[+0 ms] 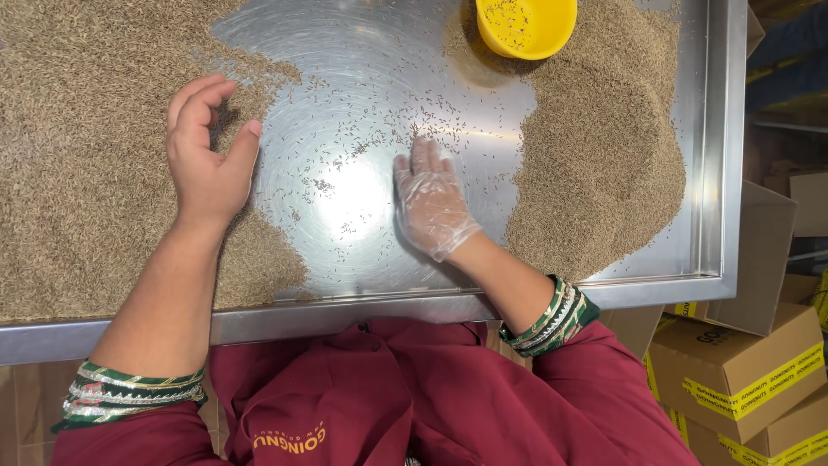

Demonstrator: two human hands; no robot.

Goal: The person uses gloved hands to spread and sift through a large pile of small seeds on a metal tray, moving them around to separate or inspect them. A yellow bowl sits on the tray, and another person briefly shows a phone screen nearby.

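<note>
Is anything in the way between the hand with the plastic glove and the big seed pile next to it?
No. Only bare steel tray with a few scattered seeds lies between the right hand and the right seed pile.

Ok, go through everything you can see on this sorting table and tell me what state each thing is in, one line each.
Left hand: bare, fingers curled, resting at the edge of the left seed heap.
Right hand: in a clear plastic glove, flat on the metal.
Steel tray table: middle mostly bare, with scattered seeds.
Right seed heap: piled, touching the bowl.
Yellow bowl: upright, a few seeds inside.
Cardboard boxes: closed, taped.
</note>
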